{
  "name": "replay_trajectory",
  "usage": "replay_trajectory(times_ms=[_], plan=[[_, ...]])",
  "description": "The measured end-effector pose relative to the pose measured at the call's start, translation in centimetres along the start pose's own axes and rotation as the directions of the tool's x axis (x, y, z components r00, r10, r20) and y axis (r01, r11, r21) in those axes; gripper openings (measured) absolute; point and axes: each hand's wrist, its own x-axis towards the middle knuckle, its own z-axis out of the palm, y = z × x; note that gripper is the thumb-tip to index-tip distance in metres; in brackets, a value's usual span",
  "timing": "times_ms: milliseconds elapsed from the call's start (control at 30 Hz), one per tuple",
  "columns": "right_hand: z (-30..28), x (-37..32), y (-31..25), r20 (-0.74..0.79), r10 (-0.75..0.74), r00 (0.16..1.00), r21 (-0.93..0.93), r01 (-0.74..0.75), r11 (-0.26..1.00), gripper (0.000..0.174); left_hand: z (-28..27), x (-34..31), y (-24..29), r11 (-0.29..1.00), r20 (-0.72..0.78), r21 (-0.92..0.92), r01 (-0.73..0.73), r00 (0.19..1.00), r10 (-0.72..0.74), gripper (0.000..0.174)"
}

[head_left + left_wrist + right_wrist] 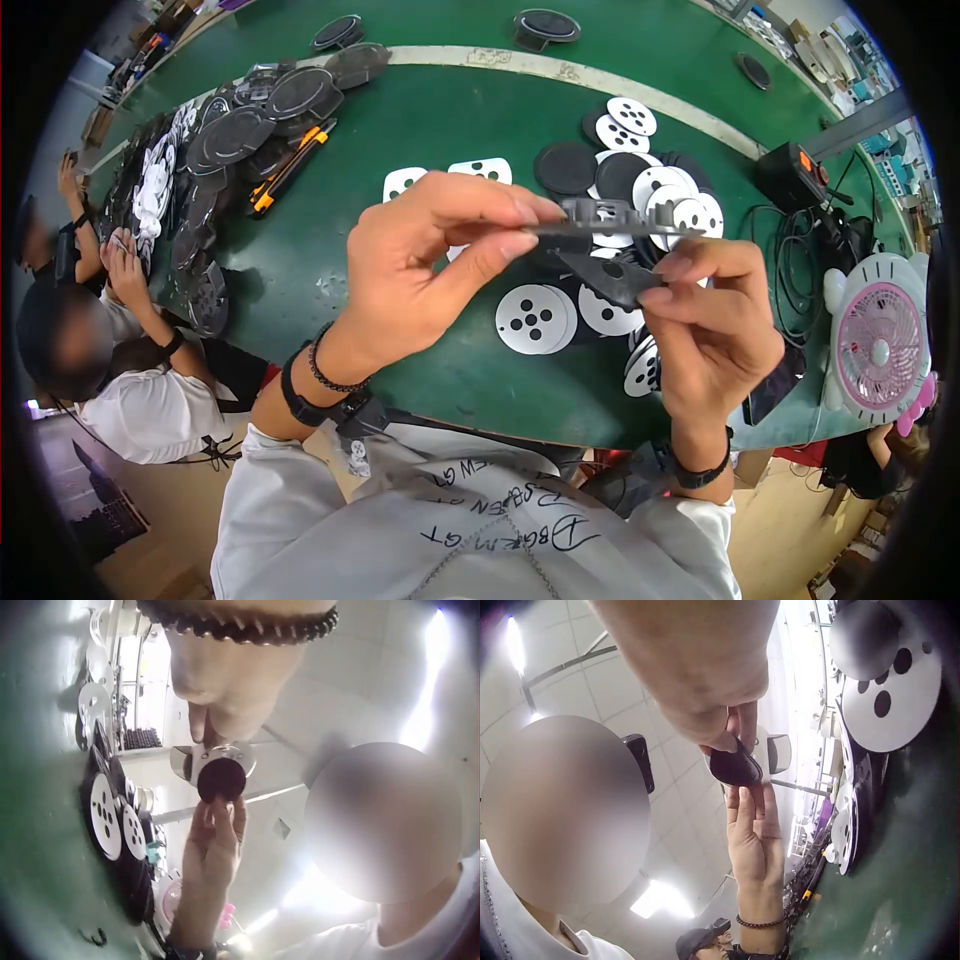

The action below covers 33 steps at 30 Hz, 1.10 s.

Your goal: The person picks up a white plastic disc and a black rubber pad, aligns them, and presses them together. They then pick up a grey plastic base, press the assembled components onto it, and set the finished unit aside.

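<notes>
Above the table, my left hand (pixel 420 265) pinches a grey, flat plastic part (pixel 630 224) by its left end, thumb below and fingers above. Short raised bits stand along its upper side, as it is seen nearly edge-on. My right hand (pixel 715 335) pinches a thin black disc (pixel 608 280) between thumb and fingers, tilted just under the plastic part. In the left wrist view the round face of the black disc (pixel 222 780) overlaps the plastic part. From the right wrist, the disc (pixel 735 766) appears dark and slanted, close to the left fingertips.
Below the hands lie white discs with black holes (pixel 530 318) and plain black discs (pixel 566 167). Round grey plastic parts (pixel 235 133) are heaped at left beside an orange-black cutter knife (pixel 290 168). A pink-white fan (pixel 880 345) and cables stand right. Another person sits left.
</notes>
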Motion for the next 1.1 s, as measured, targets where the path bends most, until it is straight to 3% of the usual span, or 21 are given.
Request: replay_trajectory(times_ms=[67,133,233,567,767,967,1100], plan=[[0.0,-0.1,0.1,0.021,-0.026,0.999,0.016,0.026,1.0,0.022,0.2,-0.2,-0.3,1.0,0.017,0.009,-0.021,1.0,0.021,0.021],[-0.2,0.1,-0.1,0.039,-0.033,0.999,-0.018,0.034,0.999,0.022,0.6,-0.2,-0.4,0.998,-0.086,-0.025,-0.055,0.995,0.053,0.016],[-0.2,-0.1,-0.2,0.048,-0.045,0.998,0.004,0.045,0.999,0.02,0.7,-0.2,-0.2,0.998,-0.102,-0.041,-0.048,0.994,0.044,0.016],[-0.1,-0.2,0.0,0.008,-0.08,0.997,-0.013,0.08,0.997,0.019,0.7,-0.3,-0.5,0.997,-0.059,-0.029,-0.077,0.995,0.075,0.016],[0.4,-0.5,-0.4,-0.038,-0.032,0.999,-0.027,0.031,0.999,0.025,1.0,-0.3,-0.3,0.996,-0.06,-0.012,-0.087,0.994,0.087,0.022],[1.0,-0.7,-0.9,-0.097,0.122,0.988,-0.091,-0.131,0.987,0.032,1.2,-0.9,-0.8,0.995,-0.136,0.066,-0.076,0.987,0.085,0.027],[1.4,-1.0,-0.2,-0.135,0.146,0.98,-0.014,-0.15,0.989,0.035,1.3,-1.1,-0.1,0.998,-0.144,0.002,0.064,0.987,-0.063,0.03]])
